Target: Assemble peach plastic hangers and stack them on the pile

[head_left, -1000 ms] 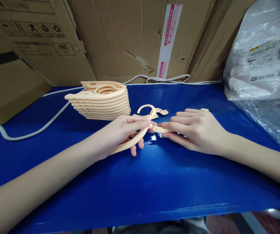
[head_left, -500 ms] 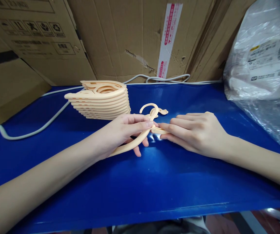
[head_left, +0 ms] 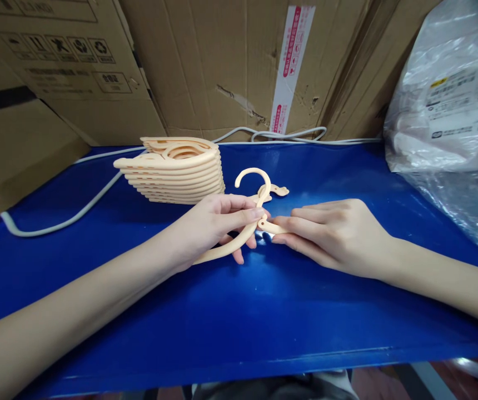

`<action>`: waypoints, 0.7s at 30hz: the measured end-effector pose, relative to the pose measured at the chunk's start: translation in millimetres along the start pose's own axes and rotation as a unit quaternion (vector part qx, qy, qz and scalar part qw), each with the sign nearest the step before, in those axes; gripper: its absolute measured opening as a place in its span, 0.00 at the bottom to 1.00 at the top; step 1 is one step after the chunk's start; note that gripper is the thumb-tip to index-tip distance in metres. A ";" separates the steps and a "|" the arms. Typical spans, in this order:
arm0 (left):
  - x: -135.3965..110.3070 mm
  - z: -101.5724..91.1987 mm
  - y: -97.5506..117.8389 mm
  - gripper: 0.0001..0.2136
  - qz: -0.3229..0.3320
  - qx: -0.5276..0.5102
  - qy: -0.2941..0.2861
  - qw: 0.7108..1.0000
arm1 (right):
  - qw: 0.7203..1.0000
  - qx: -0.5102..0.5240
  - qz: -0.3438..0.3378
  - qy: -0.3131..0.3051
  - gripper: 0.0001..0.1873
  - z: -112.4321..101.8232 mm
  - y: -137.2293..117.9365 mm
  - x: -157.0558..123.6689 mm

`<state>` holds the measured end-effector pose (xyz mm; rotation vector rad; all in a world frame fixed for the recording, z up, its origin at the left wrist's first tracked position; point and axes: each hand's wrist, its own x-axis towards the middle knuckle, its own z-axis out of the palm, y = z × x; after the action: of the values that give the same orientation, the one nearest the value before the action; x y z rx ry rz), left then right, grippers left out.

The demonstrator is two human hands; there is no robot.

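My left hand [head_left: 212, 225] is closed around one arm of a peach plastic folding hanger [head_left: 255, 183], whose hook stands up above my fingers. My right hand [head_left: 334, 230] pinches the hanger's other arm [head_left: 270, 226], fingers pressed together; most of that arm is hidden under the hand. The two hands meet at the hanger's joint over the blue table mat [head_left: 239, 300]. Another loose peach hanger piece [head_left: 278, 191] lies just behind the hook. A stack of several folded peach hangers [head_left: 174, 169] sits to the left, behind my left hand.
Cardboard boxes [head_left: 230, 61] wall off the back and left. A white cable [head_left: 76, 208] runs along the mat's back and left edges. Clear plastic bags with white contents [head_left: 447, 100] fill the right rear corner. The mat's front edge [head_left: 264, 366] lies close to me.
The hanger's hook has tipped up higher. My right hand has slid a little forward and down along its arm. My left hand stays nearly in place.
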<state>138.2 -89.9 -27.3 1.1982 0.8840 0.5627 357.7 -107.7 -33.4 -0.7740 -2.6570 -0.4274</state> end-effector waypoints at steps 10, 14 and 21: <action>2.4 -3.6 -0.7 0.10 -0.042 -0.043 0.011 0.998 | 0.998 -0.048 0.000 0.033 0.16 4.7 14.1 -4.4; 2.9 -5.1 0.0 0.08 -0.038 -0.040 -0.003 0.998 | 0.997 -0.060 -0.003 0.041 0.15 3.5 13.7 -3.5; 4.2 -6.0 0.0 0.07 -0.047 -0.062 -0.023 0.997 | 0.996 -0.066 -0.009 0.054 0.14 2.0 11.8 -2.9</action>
<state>135.5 -83.3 -29.1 1.0480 0.8491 0.5058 366.1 -98.9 -34.2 -0.7440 -2.5562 -0.6371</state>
